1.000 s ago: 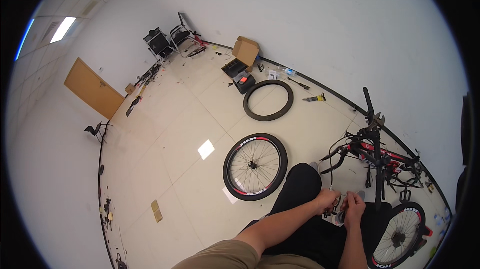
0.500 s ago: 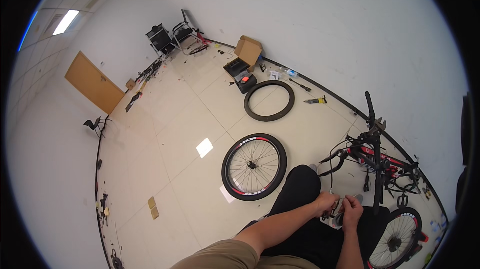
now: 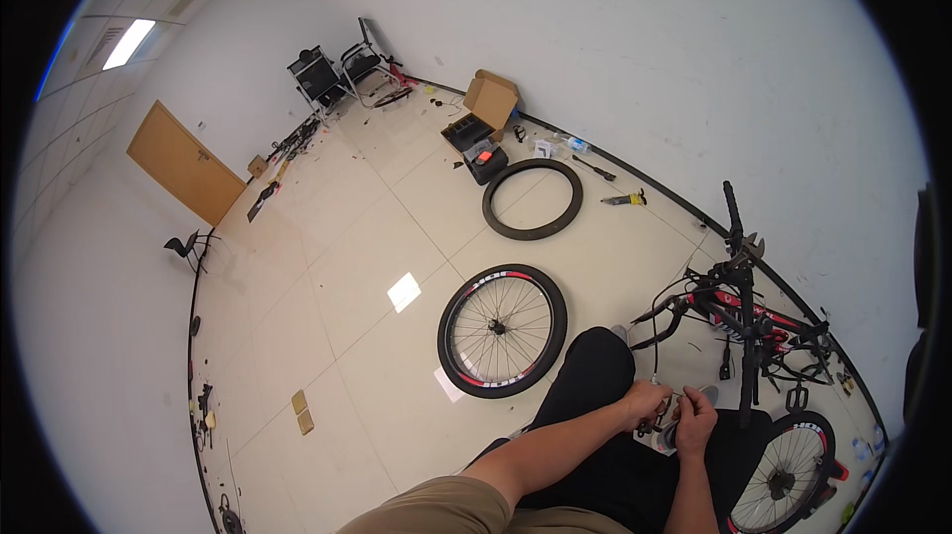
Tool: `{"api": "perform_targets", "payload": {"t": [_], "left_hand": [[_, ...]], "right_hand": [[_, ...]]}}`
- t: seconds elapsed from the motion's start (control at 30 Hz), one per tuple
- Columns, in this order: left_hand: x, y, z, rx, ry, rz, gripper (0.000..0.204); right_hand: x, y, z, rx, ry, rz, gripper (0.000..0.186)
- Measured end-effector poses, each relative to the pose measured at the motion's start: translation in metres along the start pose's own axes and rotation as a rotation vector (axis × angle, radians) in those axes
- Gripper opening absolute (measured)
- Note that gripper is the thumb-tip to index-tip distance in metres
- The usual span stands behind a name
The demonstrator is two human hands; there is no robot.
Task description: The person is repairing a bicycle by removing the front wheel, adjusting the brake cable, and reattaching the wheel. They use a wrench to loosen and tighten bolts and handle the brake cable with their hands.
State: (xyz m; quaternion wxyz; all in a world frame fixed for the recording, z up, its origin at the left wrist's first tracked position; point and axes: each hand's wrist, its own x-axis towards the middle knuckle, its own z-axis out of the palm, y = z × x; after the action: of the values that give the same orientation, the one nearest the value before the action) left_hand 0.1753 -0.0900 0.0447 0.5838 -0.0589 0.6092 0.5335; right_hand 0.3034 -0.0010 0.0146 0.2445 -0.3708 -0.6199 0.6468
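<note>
Both hands meet over the person's lap at the 5 o'clock region of the head view. The left hand (image 3: 647, 403) and the right hand (image 3: 695, 422) close together on a small metal part (image 3: 665, 422) with thin cable ends. The part is too small to name with certainty; it looks like a brake or cable fitting. The fingers of both hands are curled narrow around it, pinching rather than spread.

Position of the work: the part sits just above the knees of the black trousers (image 3: 595, 375), close to the front end of the red and black bicycle (image 3: 759, 321). The bicycle lies at 4 o'clock with its handlebar (image 3: 734, 227) pointing toward 2 o'clock. A wheel still mounted on the frame (image 3: 788, 474) shows at the lower right.

Step in hand, by judgement: fine assembly or adjustment of a small fitting held between both hands, near the loose cables (image 3: 666, 311) hanging off the bicycle.

The next move calls for a steady two-handed pinch and small turning or threading motions. The part must stay clear of the cables.

Other items on the floor: a detached wheel (image 3: 503, 330) at 6 o'clock from centre, a bare tyre (image 3: 533, 199) beyond it, an open toolbox (image 3: 478, 149) and a cardboard box (image 3: 492, 98) toward 12 o'clock.
</note>
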Motion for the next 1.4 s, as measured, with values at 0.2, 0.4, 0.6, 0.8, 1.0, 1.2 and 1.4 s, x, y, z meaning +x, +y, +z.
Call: {"api": "perform_targets", "payload": {"t": [0.2,0.4,0.6,0.8,1.0,1.2,1.4], "left_hand": [[-0.001,0.001,0.001,-0.005,-0.004,-0.004,0.024],[0.004,-0.003,-0.002,0.003,-0.008,0.008,0.023],[0.005,-0.004,-0.001,-0.015,-0.013,0.012,0.022],[0.003,-0.002,-0.001,-0.020,-0.018,0.005,0.022],[-0.003,0.002,0.000,-0.023,-0.022,0.011,0.022],[-0.001,0.001,0.000,-0.012,-0.011,0.011,0.024],[-0.002,0.003,-0.001,-0.004,-0.019,0.011,0.024]], "right_hand": [[-0.001,-0.004,-0.003,-0.208,0.012,-0.150,0.019],[-0.003,-0.010,-0.001,-0.350,0.024,-0.364,0.017],[-0.005,-0.009,-0.001,-0.263,0.064,-0.204,0.018],[-0.004,-0.011,-0.002,-0.300,0.039,-0.293,0.015],[-0.004,-0.018,-0.003,-0.330,0.017,-0.407,0.016],[-0.006,-0.020,-0.002,-0.323,0.017,-0.308,0.014],[-0.004,-0.011,-0.001,-0.284,0.063,-0.241,0.012]]}}
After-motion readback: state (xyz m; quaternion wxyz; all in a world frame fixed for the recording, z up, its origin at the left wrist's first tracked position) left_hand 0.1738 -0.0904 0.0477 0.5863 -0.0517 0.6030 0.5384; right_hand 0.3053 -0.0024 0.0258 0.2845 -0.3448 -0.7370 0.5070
